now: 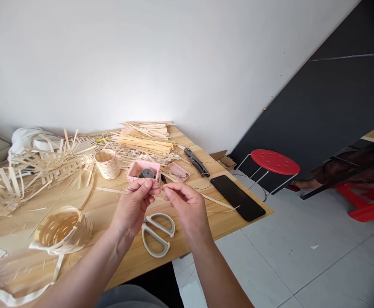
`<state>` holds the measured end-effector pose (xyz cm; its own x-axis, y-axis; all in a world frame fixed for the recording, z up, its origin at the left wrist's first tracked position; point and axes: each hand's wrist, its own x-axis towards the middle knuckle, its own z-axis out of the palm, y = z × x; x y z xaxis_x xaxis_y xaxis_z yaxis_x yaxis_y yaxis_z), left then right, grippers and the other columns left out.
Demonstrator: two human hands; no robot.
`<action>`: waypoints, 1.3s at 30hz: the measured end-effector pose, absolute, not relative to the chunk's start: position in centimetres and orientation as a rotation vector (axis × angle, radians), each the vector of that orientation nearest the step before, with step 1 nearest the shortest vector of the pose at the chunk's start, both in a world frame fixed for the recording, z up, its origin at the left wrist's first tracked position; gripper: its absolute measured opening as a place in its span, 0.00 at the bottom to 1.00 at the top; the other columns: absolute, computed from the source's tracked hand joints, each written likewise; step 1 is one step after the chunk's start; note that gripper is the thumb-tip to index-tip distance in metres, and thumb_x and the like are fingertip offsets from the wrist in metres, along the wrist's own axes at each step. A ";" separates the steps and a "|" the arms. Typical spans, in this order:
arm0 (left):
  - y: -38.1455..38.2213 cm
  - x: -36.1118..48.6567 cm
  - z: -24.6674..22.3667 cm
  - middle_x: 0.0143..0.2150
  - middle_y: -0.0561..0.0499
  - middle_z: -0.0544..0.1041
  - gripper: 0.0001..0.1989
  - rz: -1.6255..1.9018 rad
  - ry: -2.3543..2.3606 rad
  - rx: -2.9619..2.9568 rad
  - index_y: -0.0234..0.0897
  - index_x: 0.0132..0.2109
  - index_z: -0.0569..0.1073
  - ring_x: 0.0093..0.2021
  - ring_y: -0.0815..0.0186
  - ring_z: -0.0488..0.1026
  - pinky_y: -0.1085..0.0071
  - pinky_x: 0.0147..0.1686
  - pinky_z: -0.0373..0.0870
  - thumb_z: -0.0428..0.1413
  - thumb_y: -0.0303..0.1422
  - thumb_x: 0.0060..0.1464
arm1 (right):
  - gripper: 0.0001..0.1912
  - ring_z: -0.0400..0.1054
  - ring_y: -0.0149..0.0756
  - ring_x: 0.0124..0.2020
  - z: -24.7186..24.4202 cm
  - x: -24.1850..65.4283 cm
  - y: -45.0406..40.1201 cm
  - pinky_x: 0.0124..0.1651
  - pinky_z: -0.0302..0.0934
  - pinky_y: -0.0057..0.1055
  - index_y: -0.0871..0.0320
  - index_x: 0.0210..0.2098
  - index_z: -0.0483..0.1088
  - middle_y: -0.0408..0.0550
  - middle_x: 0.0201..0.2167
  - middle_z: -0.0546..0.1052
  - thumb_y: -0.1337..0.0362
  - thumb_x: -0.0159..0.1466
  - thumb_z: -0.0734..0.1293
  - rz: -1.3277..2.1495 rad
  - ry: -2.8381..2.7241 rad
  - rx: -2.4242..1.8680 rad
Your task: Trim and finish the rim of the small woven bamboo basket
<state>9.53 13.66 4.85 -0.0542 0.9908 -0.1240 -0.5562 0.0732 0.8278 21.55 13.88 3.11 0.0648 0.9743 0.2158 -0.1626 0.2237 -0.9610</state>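
Both hands are raised over the front part of the wooden table (122, 256), their fingertips nearly meeting. My left hand (137, 203) is closed in a pinch, and my right hand (187, 205) pinches opposite it. Whatever lies between the fingertips is too thin to make out. Just behind them stands a pink box (144, 167) with a dark spool (148, 173) in it. White-handled scissors (156, 239) lie below and between the hands. To the left sit a woven basket (61, 231) on its side with a white band and a smaller upright woven basket (107, 164).
Bamboo strips (145, 143) cover the table's back and left. A pink lid (176, 171), a black-handled cutter (196, 161) and a black phone (237, 197) lie to the right. Beyond the table's right edge are a red stool (275, 161) and a person's foot (293, 187).
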 end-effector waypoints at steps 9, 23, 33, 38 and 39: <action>14.1 9.9 4.6 0.27 0.51 0.76 0.11 1.405 0.923 0.718 0.32 0.28 0.77 0.26 0.76 0.69 0.83 0.22 0.62 0.67 0.33 0.36 | 0.07 0.66 0.30 0.25 3.4 21.6 14.1 0.29 0.61 0.25 0.59 0.27 0.71 0.43 0.24 0.74 0.63 0.56 0.64 0.925 -1.341 -1.015; 14.5 11.4 4.4 0.20 0.53 0.70 0.12 1.372 1.006 0.912 0.33 0.23 0.73 0.22 0.75 0.64 0.81 0.20 0.62 0.65 0.37 0.37 | 0.08 0.61 0.28 0.23 2.4 22.7 14.4 0.29 0.57 0.26 0.58 0.24 0.68 0.41 0.21 0.68 0.66 0.60 0.63 0.759 -1.311 -0.913; 23.2 9.7 11.4 0.14 0.53 0.70 0.06 0.761 1.261 2.041 0.33 0.20 0.74 0.15 0.72 0.64 0.79 0.16 0.57 0.58 0.26 0.42 | 0.11 0.70 0.35 0.30 -0.4 29.7 14.8 0.24 0.58 0.25 0.60 0.22 0.67 0.48 0.30 0.75 0.61 0.55 0.68 0.852 -0.847 -0.898; 30.6 14.4 9.7 0.16 0.54 0.69 0.09 0.401 1.326 2.262 0.32 0.19 0.72 0.20 0.72 0.66 0.76 0.22 0.61 0.60 0.22 0.43 | 0.11 0.69 0.34 0.28 0.1 31.4 12.0 0.25 0.59 0.25 0.59 0.20 0.66 0.48 0.28 0.74 0.61 0.57 0.66 0.795 -0.950 -1.063; 31.6 15.2 8.7 0.21 0.53 0.72 0.07 0.356 1.336 2.256 0.32 0.24 0.73 0.23 0.71 0.68 0.75 0.25 0.65 0.59 0.25 0.47 | 0.12 0.69 0.34 0.29 0.3 31.5 11.3 0.24 0.59 0.25 0.58 0.20 0.65 0.48 0.28 0.74 0.61 0.57 0.65 0.787 -0.968 -1.112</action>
<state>15.24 31.60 8.71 0.4866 0.8733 -0.0242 0.7453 -0.4005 0.5330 31.52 11.31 0.26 0.3870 0.8926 0.2313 -0.0450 0.2689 -0.9621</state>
